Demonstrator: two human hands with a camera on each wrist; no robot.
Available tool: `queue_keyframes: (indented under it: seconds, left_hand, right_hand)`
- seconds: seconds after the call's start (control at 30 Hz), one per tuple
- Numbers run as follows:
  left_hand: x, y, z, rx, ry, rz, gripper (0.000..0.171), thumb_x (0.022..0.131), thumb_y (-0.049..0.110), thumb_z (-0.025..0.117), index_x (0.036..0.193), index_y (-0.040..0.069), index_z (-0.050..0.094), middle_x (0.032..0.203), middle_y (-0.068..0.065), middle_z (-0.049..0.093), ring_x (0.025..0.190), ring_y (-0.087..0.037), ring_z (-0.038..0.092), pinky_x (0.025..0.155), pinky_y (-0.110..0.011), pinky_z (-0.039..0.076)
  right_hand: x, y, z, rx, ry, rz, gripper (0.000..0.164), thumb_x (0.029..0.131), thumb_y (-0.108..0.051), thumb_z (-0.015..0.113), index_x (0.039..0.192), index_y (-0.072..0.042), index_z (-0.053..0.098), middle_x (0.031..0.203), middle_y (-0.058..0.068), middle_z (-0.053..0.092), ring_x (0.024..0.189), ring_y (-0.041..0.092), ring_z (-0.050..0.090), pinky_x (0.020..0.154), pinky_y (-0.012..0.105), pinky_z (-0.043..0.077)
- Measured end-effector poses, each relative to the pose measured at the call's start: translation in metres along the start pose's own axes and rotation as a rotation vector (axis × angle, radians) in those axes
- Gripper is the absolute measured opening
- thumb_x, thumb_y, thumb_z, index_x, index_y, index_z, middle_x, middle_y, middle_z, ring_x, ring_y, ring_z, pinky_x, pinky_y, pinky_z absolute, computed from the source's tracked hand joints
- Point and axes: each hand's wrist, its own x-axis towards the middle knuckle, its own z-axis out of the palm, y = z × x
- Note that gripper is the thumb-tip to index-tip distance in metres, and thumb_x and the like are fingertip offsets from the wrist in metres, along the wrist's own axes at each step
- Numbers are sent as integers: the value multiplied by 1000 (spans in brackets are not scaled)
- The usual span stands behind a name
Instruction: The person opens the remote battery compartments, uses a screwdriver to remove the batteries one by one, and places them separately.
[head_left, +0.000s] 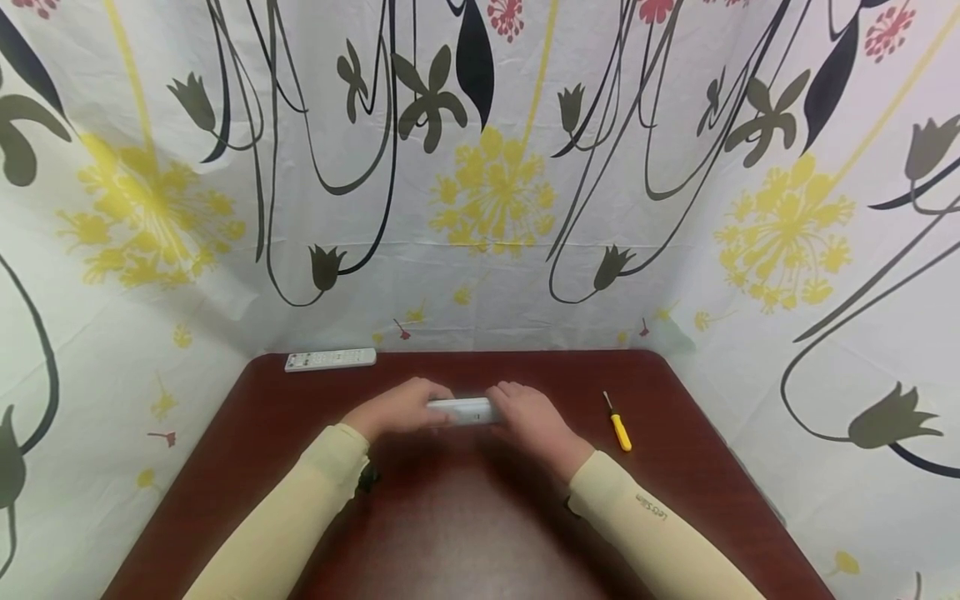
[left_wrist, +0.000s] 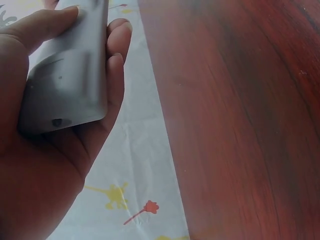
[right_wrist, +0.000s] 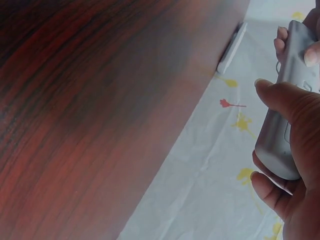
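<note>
A long, pale grey plastic device (head_left: 467, 410) with rounded edges is held level above the far half of the table. My left hand (head_left: 401, 408) grips its left end, with the thumb (left_wrist: 57, 25) on the upper face and the fingers curled round beneath. A small round hole shows in the device's end (left_wrist: 70, 87) in the left wrist view. At the other end my right hand (head_left: 534, 425) holds it, thumb (right_wrist: 280, 95) along the face and fingers underneath. In the right wrist view the casing (right_wrist: 277, 142) shows a small raised part, partly hidden by the hand.
A white remote control (head_left: 330, 359) lies at the table's far left edge. To the right of my right hand lies a screwdriver (head_left: 620, 432) with a yellow handle. A flower-patterned sheet (head_left: 480, 308) hangs round the back and sides of the dark red table (head_left: 450, 533).
</note>
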Motion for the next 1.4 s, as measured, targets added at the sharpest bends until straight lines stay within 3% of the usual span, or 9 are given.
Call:
queue_keyframes:
  seconds: [0.13, 0.43, 0.73, 1.03, 1.4]
  left_hand:
    - [-1, 3, -2, -6, -4, -2, 11, 105, 39, 76, 107, 29, 80, 96, -7, 80, 78, -16, 73, 81, -40, 60]
    - [0, 2, -2, -45, -15, -27, 19, 106, 42, 75, 110, 24, 80, 92, 0, 80, 79, -22, 77, 81, -37, 60]
    - [-1, 2, -3, 14, 41, -29, 21, 103, 47, 78, 110, 28, 82, 97, 13, 77, 88, -13, 69, 85, -37, 58]
    - [-2, 1, -1, 63, 58, -40, 30, 100, 55, 79, 115, 29, 83, 100, 17, 77, 91, -11, 70, 87, -37, 58]
    - [-4, 3, 2, 151, 103, -31, 38, 98, 58, 80, 124, 30, 81, 109, 19, 75, 96, -8, 67, 91, -36, 57]
  right_hand:
    - [0, -1, -2, 12, -10, 17, 47, 90, -33, 95, 125, -17, 67, 107, -3, 68, 92, 15, 63, 87, 37, 60]
    - [-1, -1, 0, 48, 10, -8, 64, 88, -29, 96, 142, -19, 62, 118, 2, 69, 99, 21, 67, 88, 43, 61]
    - [-2, -3, 0, 94, 34, -34, 65, 86, -27, 95, 142, -21, 63, 113, 2, 67, 92, 21, 65, 82, 43, 60]
    - [-3, -2, -3, 198, -66, 40, 62, 94, -35, 90, 148, -23, 62, 121, -3, 64, 97, 16, 63, 85, 39, 59]
    - [-4, 6, -2, 342, -128, 85, 59, 97, -40, 86, 151, -26, 64, 126, -9, 67, 104, 11, 61, 91, 37, 56]
